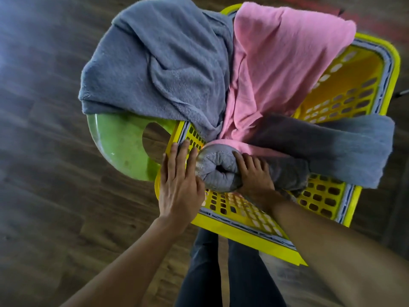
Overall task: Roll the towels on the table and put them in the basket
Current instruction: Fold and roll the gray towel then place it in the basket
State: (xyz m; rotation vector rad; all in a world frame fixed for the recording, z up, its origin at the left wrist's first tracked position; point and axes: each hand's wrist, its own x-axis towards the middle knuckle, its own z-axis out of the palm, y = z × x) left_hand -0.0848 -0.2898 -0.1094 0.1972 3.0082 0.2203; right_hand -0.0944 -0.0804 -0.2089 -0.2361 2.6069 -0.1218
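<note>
So this looked like the putting-away step: one rolled towel (pixel 218 171) was already tight, with its spiral end facing the camera, and it sat low inside the basket (pixel 239 234) at about 7 o'clock, near the corner closest to the person. The right hand (pixel 254 173) had its fingers curled over the top of the roll, holding it firmly. The left hand (pixel 179 180) held nothing, fingers straight and flat along the basket's wall at 9 o'clock, the fingertips just beside the end of the roll, I'd guess to steady the basket or keep the roll from springing open. The job was far from done though. A big loose gray towel (pixel 155 69) was heaped over the rim at 11 o'clock, a pink towel (pixel 276 63) was draped at 12 to 1 o'clock with its tail running down under the roll, and a darker gray towel (pixel 354 147) hung over the edge at 3 o'clock, none of them rolled. My read on the next move: seat the roll against the wall, let go without it unwinding, then pull one loose towel out to roll. The pink tail under the roll might drag it along. A green plastic stool (pixel 117 142) poked out at 9 o'clock. Couldn't tell whether the basket rested on it, and no table showed. No brands, labels or writing anywhere I could read.
</note>
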